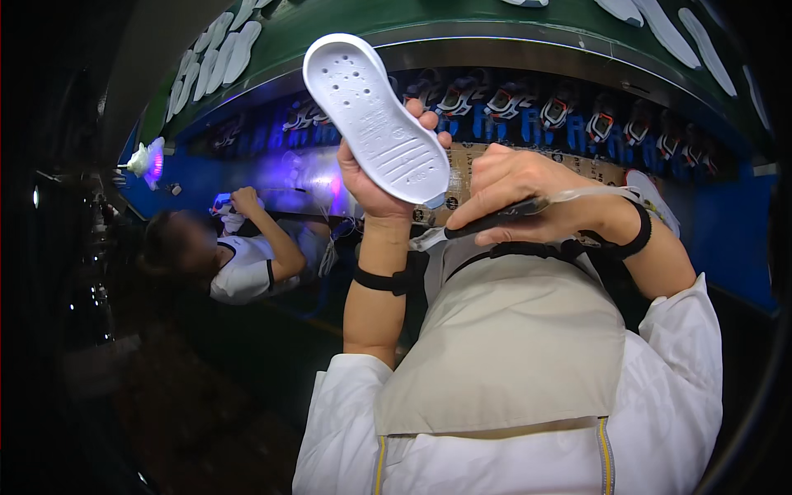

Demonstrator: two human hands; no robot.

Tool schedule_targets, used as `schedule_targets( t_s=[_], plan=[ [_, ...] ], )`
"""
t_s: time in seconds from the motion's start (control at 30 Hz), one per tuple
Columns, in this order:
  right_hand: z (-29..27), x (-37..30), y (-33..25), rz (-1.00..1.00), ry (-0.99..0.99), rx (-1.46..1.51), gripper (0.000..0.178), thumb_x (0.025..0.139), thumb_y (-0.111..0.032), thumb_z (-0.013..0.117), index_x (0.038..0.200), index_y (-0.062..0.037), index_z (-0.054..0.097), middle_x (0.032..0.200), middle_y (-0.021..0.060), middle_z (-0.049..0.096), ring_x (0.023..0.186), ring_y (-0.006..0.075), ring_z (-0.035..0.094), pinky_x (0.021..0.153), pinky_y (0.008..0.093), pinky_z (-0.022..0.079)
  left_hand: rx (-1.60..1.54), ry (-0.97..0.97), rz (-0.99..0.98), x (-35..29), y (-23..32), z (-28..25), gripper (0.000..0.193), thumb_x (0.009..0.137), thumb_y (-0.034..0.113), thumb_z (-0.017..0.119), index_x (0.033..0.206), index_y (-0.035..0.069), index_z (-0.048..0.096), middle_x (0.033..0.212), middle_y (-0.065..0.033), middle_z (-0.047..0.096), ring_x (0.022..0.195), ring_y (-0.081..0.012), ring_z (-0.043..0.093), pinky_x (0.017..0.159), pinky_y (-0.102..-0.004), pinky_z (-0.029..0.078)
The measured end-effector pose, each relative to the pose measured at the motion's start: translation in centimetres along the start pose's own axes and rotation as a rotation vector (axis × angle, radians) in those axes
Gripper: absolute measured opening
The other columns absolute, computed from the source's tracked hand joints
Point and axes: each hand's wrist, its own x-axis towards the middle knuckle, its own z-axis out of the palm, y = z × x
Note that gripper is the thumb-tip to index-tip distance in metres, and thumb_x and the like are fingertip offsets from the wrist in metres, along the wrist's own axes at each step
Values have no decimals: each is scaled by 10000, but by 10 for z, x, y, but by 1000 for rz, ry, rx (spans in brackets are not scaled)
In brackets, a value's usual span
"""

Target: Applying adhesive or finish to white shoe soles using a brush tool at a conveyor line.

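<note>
A white shoe sole (381, 124) lies tilted in my left hand (371, 183), whose fingers curl round its right edge. The sole's upturned face has small holes at the far end and raised ridges near the heel. My right hand (516, 186) is closed on the black handle of a brush (495, 219). Its pale bristle end points left, just below the heel and apart from it. A clear tube runs from the handle back along my right wrist. Dark bands circle both of my forearms.
More white soles (219, 62) lie on the green conveyor (330, 18) at the far side. Shoes (557, 111) stand in a row on the rack beneath. A cardboard-covered bench (462, 161) lies beyond my hands. At left, a co-worker (256, 256) sits near a purple-lit lamp (148, 162).
</note>
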Motion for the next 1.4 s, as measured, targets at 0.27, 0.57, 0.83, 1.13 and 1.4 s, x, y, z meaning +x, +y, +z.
schedule_targets(
  t_s=[0.27,0.57,0.83,1.13,1.4],
  plan=[
    [-13,3,-5,-22,-44,-19,326,846,-155,818,1163,-108,757,840,46,646,782,221,575,783,359,406,132,-47,-106,7,16,5,699,935,541,473,1451,73,533,1280,-215,576,1112,-372,563,955,-589,452],
    [-29,4,-3,2,-90,24,363,829,-114,798,1187,-106,740,891,39,662,799,228,568,780,373,386,427,-59,-337,26,24,16,702,993,455,365,1418,-88,496,1245,-309,620,1067,-382,678,908,-482,587],
    [-30,7,1,43,-172,-188,334,833,-116,804,1163,-115,751,929,33,681,868,229,607,829,381,414,631,53,-458,38,34,14,578,1027,305,353,1357,-132,538,1214,-337,653,1029,-421,709,922,-489,598],
    [-24,-12,-3,109,57,46,315,863,-188,811,1153,-75,766,852,63,701,772,243,608,787,377,448,39,57,-257,19,48,-17,796,980,505,490,1612,63,292,1536,-320,418,1349,-488,507,1006,-681,495],
    [-2,-60,0,291,358,142,300,865,-189,815,1139,-72,780,870,91,732,755,219,630,692,352,495,96,-230,-248,88,81,-5,743,1020,520,437,1610,91,298,1459,-336,412,1217,-456,538,813,-554,614]
  ],
)
